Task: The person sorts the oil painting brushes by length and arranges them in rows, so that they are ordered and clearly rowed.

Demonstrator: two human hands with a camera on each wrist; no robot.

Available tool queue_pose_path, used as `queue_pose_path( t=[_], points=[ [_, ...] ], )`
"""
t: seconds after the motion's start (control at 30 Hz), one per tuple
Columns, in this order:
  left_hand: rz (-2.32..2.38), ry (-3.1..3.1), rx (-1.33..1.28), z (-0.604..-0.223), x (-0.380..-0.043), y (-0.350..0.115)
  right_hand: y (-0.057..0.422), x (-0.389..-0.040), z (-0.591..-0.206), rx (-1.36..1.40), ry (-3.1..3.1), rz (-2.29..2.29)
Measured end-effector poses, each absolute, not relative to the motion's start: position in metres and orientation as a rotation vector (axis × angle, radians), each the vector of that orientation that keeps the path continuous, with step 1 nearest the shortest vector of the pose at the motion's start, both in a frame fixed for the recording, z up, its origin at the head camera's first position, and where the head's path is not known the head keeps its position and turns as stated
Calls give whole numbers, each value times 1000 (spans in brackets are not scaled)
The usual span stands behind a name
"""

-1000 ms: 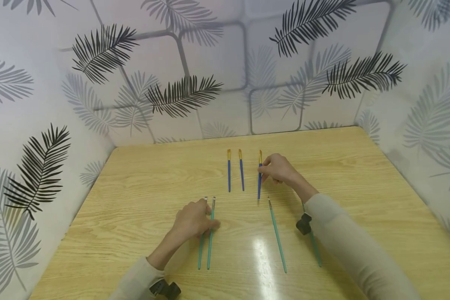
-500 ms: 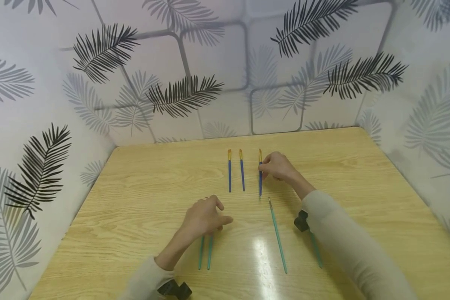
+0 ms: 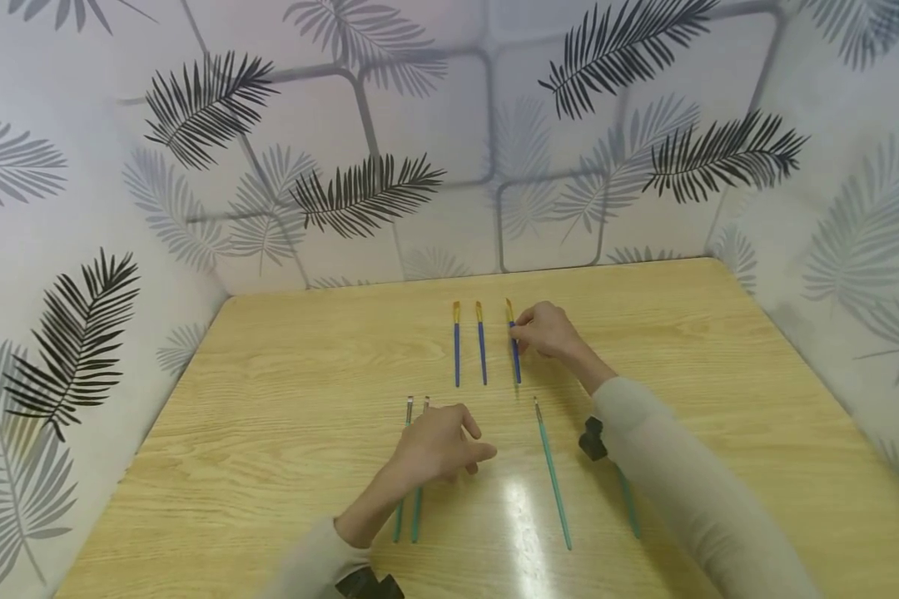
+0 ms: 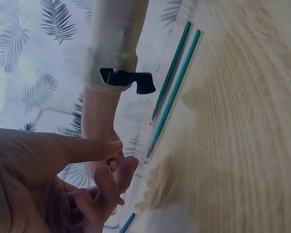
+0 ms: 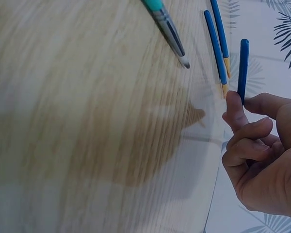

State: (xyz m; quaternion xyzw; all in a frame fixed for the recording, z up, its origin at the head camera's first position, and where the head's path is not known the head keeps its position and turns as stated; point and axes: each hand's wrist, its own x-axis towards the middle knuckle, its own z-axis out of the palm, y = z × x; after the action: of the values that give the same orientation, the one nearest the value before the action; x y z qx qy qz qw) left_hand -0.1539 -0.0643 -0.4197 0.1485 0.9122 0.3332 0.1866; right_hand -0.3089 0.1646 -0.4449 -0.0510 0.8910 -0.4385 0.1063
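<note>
My right hand (image 3: 550,329) pinches a blue-handled paintbrush (image 3: 516,363) between thumb and forefinger at the far middle of the table. The brush's handle end (image 5: 243,68) points up from the fingertips in the right wrist view. Left of it lie two more blue paintbrushes (image 3: 457,355) (image 3: 483,353), side by side, bristles toward the wall. My left hand (image 3: 436,447) hovers with loosely bent fingers and nothing in them, partly covering two teal paintbrushes (image 3: 399,522) (image 3: 416,521). Another teal paintbrush (image 3: 553,478) lies right of it.
A further teal paintbrush (image 3: 629,509) lies partly hidden under the right sleeve (image 3: 689,474). The wood-grain table (image 3: 270,399) ends against a wall (image 3: 434,225) with leaf-patterned covering at the back and sides. Light reflects off the table's front middle.
My left hand has moved right, off the two teal paintbrushes. My right hand has shifted the blue paintbrush slightly left, closer to the other two, and its handle end has turned.
</note>
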Motion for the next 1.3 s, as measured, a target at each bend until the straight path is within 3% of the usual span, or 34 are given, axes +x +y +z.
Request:
queue_pose_path(
  t=[1.3],
  points=[
    [781,2554,491,-428,-137,-17,141,-315,-454,-166,2848,-1016]
  ],
)
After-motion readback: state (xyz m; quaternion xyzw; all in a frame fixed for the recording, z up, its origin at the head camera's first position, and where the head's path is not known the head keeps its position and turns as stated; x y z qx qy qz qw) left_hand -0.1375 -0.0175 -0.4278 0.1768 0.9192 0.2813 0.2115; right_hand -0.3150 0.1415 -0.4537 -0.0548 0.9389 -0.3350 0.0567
